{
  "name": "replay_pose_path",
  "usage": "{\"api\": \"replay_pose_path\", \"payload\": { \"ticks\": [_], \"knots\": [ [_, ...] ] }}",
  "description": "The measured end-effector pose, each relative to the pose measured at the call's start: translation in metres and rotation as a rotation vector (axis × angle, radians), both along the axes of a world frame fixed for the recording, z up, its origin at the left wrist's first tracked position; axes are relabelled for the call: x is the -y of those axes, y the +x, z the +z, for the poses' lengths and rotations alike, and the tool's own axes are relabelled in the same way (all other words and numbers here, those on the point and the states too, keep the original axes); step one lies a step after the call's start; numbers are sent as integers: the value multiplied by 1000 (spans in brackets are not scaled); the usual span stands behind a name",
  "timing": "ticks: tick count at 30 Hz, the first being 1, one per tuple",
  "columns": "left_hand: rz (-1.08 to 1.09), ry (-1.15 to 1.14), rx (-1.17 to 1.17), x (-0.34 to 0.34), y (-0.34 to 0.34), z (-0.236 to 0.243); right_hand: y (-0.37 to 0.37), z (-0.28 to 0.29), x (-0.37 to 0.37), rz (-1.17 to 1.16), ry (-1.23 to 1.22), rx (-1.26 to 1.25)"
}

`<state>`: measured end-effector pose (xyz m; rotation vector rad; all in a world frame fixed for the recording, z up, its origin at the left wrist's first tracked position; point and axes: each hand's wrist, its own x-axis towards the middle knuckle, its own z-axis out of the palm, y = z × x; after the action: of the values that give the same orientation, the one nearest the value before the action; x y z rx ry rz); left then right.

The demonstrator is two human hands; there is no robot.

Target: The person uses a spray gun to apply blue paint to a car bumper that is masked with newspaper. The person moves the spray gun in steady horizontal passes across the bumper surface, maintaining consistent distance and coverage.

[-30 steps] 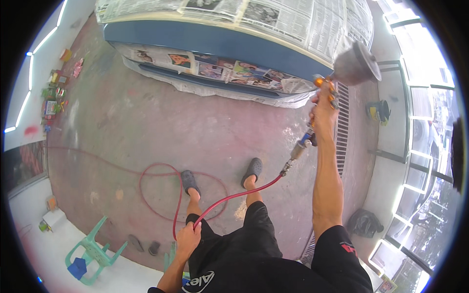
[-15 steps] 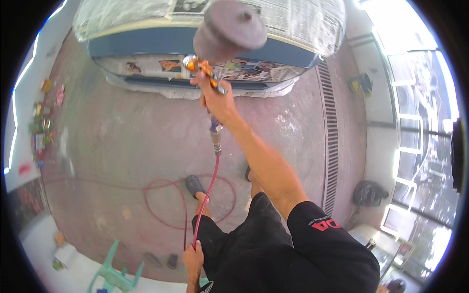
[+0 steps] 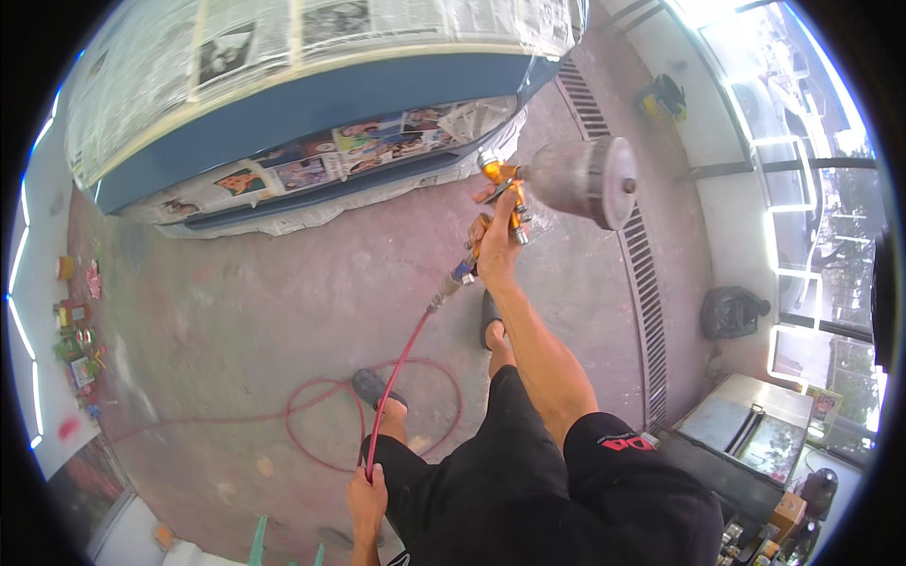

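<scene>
My right hand [image 3: 497, 247] is wrapped round the grip of an orange and silver spray gun [image 3: 511, 174]. A greyish paint cup [image 3: 583, 181] is fixed to the gun and lies tilted out to the right. From the fitting below the grip, a red air hose [image 3: 406, 354] runs down to my left hand [image 3: 366, 495], which is closed on it near my left thigh. Ahead is a blue car bumper panel [image 3: 321, 102], edged with newspaper and plastic masking [image 3: 255, 42]. The gun is just off the panel's right end, not touching it.
Loops of the hose lie on the floor round my left foot. A slotted floor drain [image 3: 642, 302] runs along the right. Beyond it are a black bag [image 3: 733, 312] and a dark bucket [image 3: 663, 97]. A metal-topped workbench [image 3: 736, 424] stands at lower right; cans [image 3: 77, 344] line the left wall.
My right hand has carried the spray gun right and a little nearer, and its cup has swung from above to the right side. My view has turned rightward. The left hand still holds the hose.
</scene>
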<state>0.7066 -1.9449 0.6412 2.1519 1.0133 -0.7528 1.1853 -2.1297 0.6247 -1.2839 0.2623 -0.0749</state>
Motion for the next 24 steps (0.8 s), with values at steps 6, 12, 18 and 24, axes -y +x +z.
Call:
{"api": "replay_pose_path", "payload": {
  "ticks": [6, 12, 18, 24],
  "knots": [
    [61, 25, -30, 58, 92, 3, 91, -46, 51, -98, 186, -7],
    [63, 62, -30, 103, 135, 3, 153, -79, 82, -166, 318, -122],
    [60, 92, -100, 139, 138, 11, 197, -118, 121, -229, 342, -289],
    [19, 227, -168, 182, 132, 20, 228, -149, 152, -248, 254, -503]
  ]
}}
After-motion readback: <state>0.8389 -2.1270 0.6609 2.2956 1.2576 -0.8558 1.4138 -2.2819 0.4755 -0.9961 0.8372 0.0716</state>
